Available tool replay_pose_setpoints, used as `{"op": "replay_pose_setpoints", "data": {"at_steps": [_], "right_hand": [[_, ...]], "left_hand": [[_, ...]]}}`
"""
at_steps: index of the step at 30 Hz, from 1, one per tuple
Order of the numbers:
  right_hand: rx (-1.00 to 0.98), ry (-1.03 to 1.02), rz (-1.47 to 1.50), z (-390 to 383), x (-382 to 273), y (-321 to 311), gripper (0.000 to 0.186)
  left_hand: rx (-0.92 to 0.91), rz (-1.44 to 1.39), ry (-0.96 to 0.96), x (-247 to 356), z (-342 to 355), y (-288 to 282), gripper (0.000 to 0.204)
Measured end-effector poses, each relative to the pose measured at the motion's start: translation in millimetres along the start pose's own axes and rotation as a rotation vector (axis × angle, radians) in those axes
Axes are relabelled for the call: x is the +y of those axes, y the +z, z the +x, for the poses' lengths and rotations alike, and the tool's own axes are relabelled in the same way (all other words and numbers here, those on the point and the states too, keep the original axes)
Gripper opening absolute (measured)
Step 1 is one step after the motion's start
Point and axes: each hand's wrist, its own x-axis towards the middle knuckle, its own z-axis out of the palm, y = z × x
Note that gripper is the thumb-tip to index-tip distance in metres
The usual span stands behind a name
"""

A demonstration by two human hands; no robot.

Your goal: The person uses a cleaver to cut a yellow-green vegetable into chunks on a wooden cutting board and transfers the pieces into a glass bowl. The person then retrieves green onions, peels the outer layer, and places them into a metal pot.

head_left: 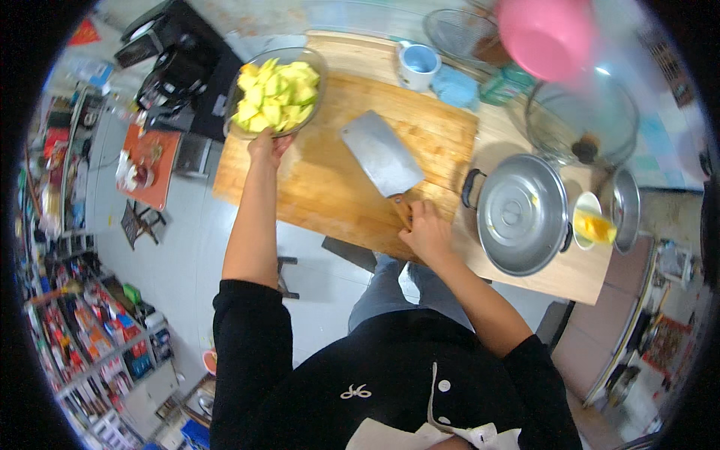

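At the back left of the wooden cutting board (pixel 307 172), my left hand (pixel 270 148) grips the near rim of a clear bowl (pixel 319 82) piled with pale yellow-green cut pieces (pixel 274 97). My right hand (pixel 426 234) is closed on the wooden handle of a cleaver (pixel 381 154), whose wide steel blade lies over the middle of the board, pointing away to the left.
Right of the board are a lidded steel pot (pixel 517 214), a white dish (pixel 586 202) with something yellow and a large glass bowl (pixel 570 112). Behind stand a cup (pixel 416 67), a strainer (pixel 454 30) and a pink basin (pixel 544 34). A black appliance (pixel 176 75) stands at left.
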Motion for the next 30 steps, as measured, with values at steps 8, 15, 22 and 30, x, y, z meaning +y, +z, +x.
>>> {"op": "replay_pose_setpoints", "data": {"at_steps": [8, 15, 22, 30], "right_hand": [[0.311, -0.105, 0.005, -24.6, 20.9, -14.8, 0.047], [-0.060, -0.298, 0.618, -102.1, 42.7, -21.1, 0.032], [-0.272, -0.584, 0.484, -104.9, -37.9, -9.1, 0.024], [-0.330, -0.729, 0.259, -76.6, -234.1, 128.5, 0.017]], "left_hand": [[0.084, 0.023, 0.176, -22.2, -98.9, -2.6, 0.032], [0.255, 1.387, 0.523, -174.9, -300.1, -176.9, 0.033], [0.866, 0.869, -1.073, -406.2, -608.5, -421.9, 0.039], [0.852, 0.623, -1.001, -519.6, -648.1, -522.6, 0.041]]}}
